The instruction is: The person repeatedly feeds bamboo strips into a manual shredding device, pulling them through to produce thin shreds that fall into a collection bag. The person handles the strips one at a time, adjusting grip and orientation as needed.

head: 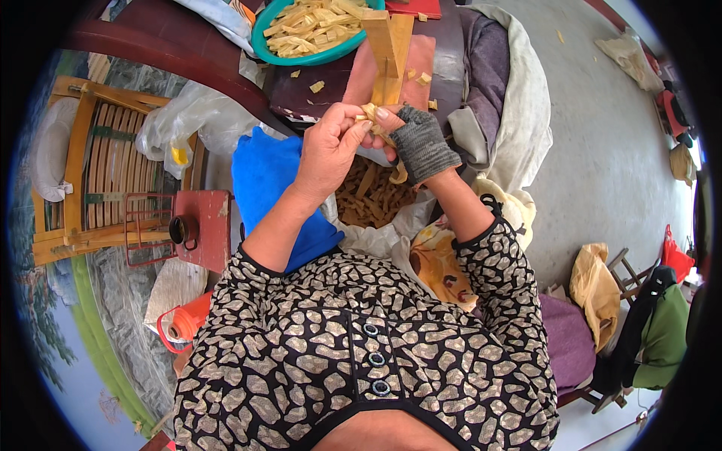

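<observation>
My left hand point(327, 144) pinches a pale yellow folded strip point(369, 111) between thumb and fingers. On the strip's other side, my right hand point(414, 132), in a grey knitted fingerless glove, grips it too. The strip's exact material cannot be told. Just beyond my fingers stands an upright wooden fixture point(381, 51) with a thin metal-like piece in it, on a pink cloth point(361, 76). A teal basin point(260, 48) farther off holds many similar pale strips point(316, 28). Beneath my hands, a whitish plastic sack point(361, 239) contains brownish cut pieces point(375, 197).
A dark tabletop point(290, 93) carries loose yellow scraps. Left are a blue cloth point(265, 186), a red stool point(203, 231) with a brown mug point(184, 230), a slatted wooden chair point(113, 163) and an orange flask point(189, 321). Draped fabric point(519, 96) hangs at right.
</observation>
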`<state>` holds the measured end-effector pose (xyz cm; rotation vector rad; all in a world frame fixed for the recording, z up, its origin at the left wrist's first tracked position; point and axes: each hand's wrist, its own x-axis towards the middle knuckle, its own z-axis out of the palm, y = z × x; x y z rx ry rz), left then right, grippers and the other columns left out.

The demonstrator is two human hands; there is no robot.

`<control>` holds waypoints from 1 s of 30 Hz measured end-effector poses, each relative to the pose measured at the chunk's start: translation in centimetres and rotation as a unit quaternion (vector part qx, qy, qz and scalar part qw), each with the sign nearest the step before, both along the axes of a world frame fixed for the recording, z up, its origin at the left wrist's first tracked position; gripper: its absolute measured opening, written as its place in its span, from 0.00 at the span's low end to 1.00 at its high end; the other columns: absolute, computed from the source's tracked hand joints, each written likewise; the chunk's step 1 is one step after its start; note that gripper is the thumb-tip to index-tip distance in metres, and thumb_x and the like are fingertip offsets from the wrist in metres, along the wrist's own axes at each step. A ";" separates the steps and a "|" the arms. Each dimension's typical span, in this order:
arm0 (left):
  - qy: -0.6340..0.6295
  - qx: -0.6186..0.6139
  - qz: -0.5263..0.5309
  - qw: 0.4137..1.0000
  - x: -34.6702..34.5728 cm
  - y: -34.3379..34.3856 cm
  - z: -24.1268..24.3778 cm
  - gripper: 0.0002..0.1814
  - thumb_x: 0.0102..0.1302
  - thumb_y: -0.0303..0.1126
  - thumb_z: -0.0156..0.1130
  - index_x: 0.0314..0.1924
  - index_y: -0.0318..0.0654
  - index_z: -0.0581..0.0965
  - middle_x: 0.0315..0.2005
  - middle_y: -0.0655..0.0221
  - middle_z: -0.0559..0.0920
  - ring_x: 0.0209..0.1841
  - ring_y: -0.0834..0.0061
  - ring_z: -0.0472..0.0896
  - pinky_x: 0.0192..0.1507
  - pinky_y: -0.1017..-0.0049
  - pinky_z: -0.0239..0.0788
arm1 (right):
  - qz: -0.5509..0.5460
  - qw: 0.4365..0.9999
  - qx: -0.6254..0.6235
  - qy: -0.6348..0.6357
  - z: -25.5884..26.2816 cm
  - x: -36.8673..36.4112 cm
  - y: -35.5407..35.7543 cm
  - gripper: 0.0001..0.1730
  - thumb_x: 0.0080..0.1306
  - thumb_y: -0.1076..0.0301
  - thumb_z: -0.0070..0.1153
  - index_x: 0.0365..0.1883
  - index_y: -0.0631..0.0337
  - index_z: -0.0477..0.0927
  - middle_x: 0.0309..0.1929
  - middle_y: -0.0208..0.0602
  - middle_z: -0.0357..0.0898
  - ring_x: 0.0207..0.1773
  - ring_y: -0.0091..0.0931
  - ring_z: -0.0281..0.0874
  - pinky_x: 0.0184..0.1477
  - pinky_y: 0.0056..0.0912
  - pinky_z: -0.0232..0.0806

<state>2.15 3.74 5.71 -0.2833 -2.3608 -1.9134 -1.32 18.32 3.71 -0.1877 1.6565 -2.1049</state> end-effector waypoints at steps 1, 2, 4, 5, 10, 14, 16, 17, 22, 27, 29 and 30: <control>-0.006 0.013 -0.002 1.000 -0.2 -0.2 -0.1 0.04 0.66 0.25 0.51 0.38 0.31 0.72 0.25 0.70 0.77 0.28 0.84 0.75 0.33 0.83 0.68 | 0.001 1.000 -0.023 -0.003 -0.3 -0.1 0.1 0.23 0.64 0.48 0.49 0.33 0.62 0.77 0.18 0.30 0.71 0.13 0.18 0.64 0.15 0.16 0.56; -0.012 0.026 -0.003 1.000 -0.6 -0.5 -0.5 0.04 0.65 0.25 0.52 0.37 0.32 0.72 0.24 0.70 0.77 0.28 0.83 0.75 0.33 0.82 0.68 | -0.039 0.998 -0.032 -0.036 -0.4 -0.2 0.2 0.23 0.64 0.47 0.49 0.32 0.62 0.76 0.17 0.30 0.70 0.12 0.18 0.63 0.15 0.16 0.55; -0.007 0.048 -0.003 0.999 -1.1 -1.5 -0.6 0.04 0.65 0.26 0.53 0.35 0.32 0.72 0.23 0.69 0.77 0.27 0.83 0.76 0.32 0.82 0.69 | -0.118 0.986 -0.051 -0.103 0.6 -0.1 0.5 0.23 0.64 0.47 0.48 0.30 0.61 0.75 0.16 0.30 0.69 0.11 0.18 0.61 0.14 0.16 0.53; 0.000 0.056 -0.001 0.998 -1.1 -1.9 -0.4 0.04 0.65 0.26 0.53 0.34 0.32 0.72 0.23 0.69 0.77 0.27 0.83 0.76 0.32 0.82 0.69 | -0.109 0.982 -0.121 -0.099 -0.9 -1.2 1.3 0.23 0.65 0.46 0.47 0.30 0.60 0.74 0.15 0.30 0.67 0.10 0.18 0.60 0.13 0.16 0.51; -0.023 0.010 0.003 1.000 -1.2 -3.1 1.3 0.05 0.64 0.26 0.55 0.37 0.32 0.74 0.26 0.68 0.79 0.30 0.80 0.77 0.35 0.80 0.69 | -0.068 0.952 0.024 0.296 -2.5 -3.0 3.0 0.15 0.62 0.54 0.52 0.31 0.57 0.73 0.13 0.29 0.66 0.13 0.19 0.64 0.16 0.18 0.55; 0.193 -0.287 0.079 0.935 -0.4 -2.6 2.2 0.13 0.57 0.27 0.61 0.43 0.35 0.74 0.35 0.64 0.79 0.35 0.68 0.78 0.37 0.72 0.68 | -0.039 0.989 0.068 0.123 -0.7 -1.2 1.9 0.10 0.58 0.63 0.57 0.27 0.60 0.73 0.13 0.30 0.68 0.17 0.21 0.68 0.22 0.23 0.61; 0.199 -0.318 0.006 0.927 0.2 -1.8 2.2 0.18 0.54 0.27 0.62 0.47 0.36 0.72 0.42 0.61 0.77 0.40 0.60 0.76 0.41 0.67 0.67 | 0.015 0.999 0.047 0.000 0.5 -0.1 1.0 0.14 0.58 0.59 0.57 0.25 0.61 0.74 0.14 0.31 0.71 0.17 0.22 0.69 0.24 0.24 0.64; 0.201 -0.332 -0.031 0.921 0.5 -1.4 2.1 0.21 0.53 0.27 0.63 0.49 0.37 0.71 0.45 0.60 0.75 0.43 0.56 0.75 0.43 0.65 0.67 | 0.036 0.995 0.092 0.022 0.4 0.1 0.6 0.15 0.58 0.58 0.57 0.24 0.61 0.74 0.14 0.31 0.72 0.17 0.22 0.69 0.24 0.24 0.64; 0.092 -0.377 -0.045 0.921 1.5 -1.3 0.3 0.15 0.52 0.22 0.61 0.42 0.38 0.72 0.32 0.62 0.71 0.36 0.61 0.75 0.34 0.66 0.66 | 0.119 0.968 0.202 0.089 -0.4 0.1 0.3 0.17 0.59 0.55 0.58 0.25 0.60 0.72 0.14 0.27 0.70 0.18 0.17 0.67 0.21 0.21 0.60; 0.233 -0.461 -0.063 0.854 0.0 -4.3 -1.1 0.11 0.50 0.26 0.61 0.37 0.40 0.74 0.31 0.67 0.71 0.34 0.66 0.73 0.32 0.70 0.65 | 0.112 0.909 0.258 0.309 -1.5 0.2 -0.3 0.20 0.57 0.53 0.54 0.25 0.64 0.73 0.21 0.42 0.73 0.27 0.35 0.72 0.35 0.34 0.66; 0.293 -0.486 -0.066 0.820 -0.6 -5.4 -1.5 0.12 0.49 0.27 0.62 0.36 0.42 0.74 0.30 0.69 0.72 0.33 0.68 0.74 0.32 0.71 0.64 | 0.108 0.912 0.242 0.313 -1.4 0.4 -0.5 0.20 0.58 0.53 0.53 0.27 0.64 0.74 0.27 0.45 0.74 0.32 0.40 0.72 0.38 0.37 0.65; 0.332 -0.488 -0.060 0.805 -1.3 -5.7 -1.6 0.11 0.49 0.29 0.61 0.34 0.44 0.73 0.28 0.71 0.72 0.32 0.70 0.74 0.32 0.72 0.63 | 0.086 0.908 0.228 0.342 -1.7 0.5 -0.7 0.19 0.58 0.53 0.52 0.27 0.64 0.74 0.27 0.45 0.74 0.32 0.40 0.72 0.38 0.37 0.65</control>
